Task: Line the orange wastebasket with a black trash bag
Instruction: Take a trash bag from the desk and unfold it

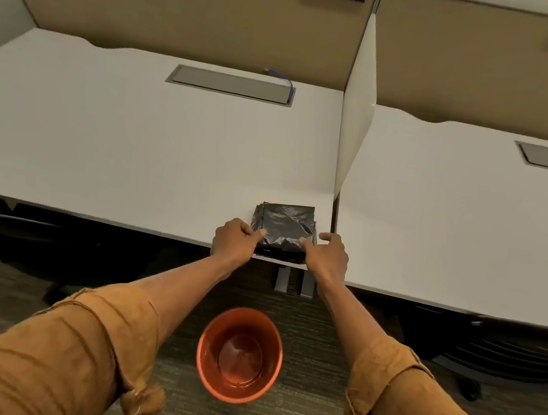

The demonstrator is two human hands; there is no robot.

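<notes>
Pinching the folded black trash bag (284, 226) at its near corners, my left hand (232, 241) and right hand (325, 255) are gripping it on the white desk (135, 142) edge. The orange wastebasket (240, 355) is standing empty on the carpet (302, 414) below, between my arms.

A folded black plastic trash bag (284, 227), crinkled and glossy, lies flat at the near right corner of the white worktop (134, 155), touching its front edge. A round orange plastic wastebasket (240, 355) stands upright and unlined on the carpeted floor (302, 414) below.
</notes>
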